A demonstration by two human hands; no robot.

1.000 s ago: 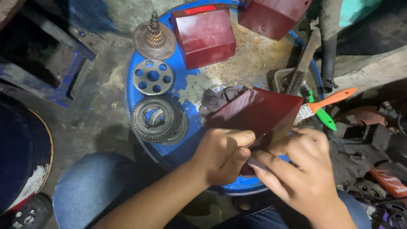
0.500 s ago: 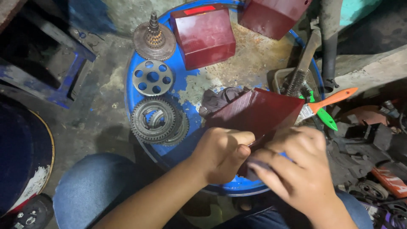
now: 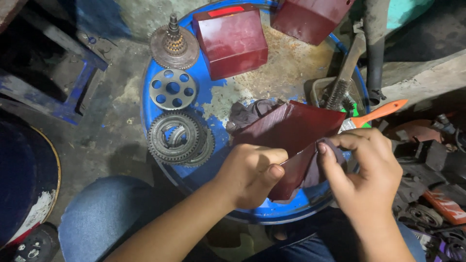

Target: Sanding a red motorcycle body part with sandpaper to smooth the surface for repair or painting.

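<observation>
Left hand (image 3: 250,177) is closed around the lower edge of a dark red box (image 3: 291,128) — the box is tilted, held over the near rim of the blue drum top (image 3: 213,97). Right hand (image 3: 361,167) pinches a dark rag (image 3: 325,157) against the box's side. Stacked ring gears (image 3: 177,138) lie just left of it, apart from the box.

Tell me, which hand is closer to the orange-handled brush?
The right hand: it sits just below the orange-handled brush, close to its bristle end. The left hand is farther off, down to the brush's left, gripping the dark red cover.
</observation>
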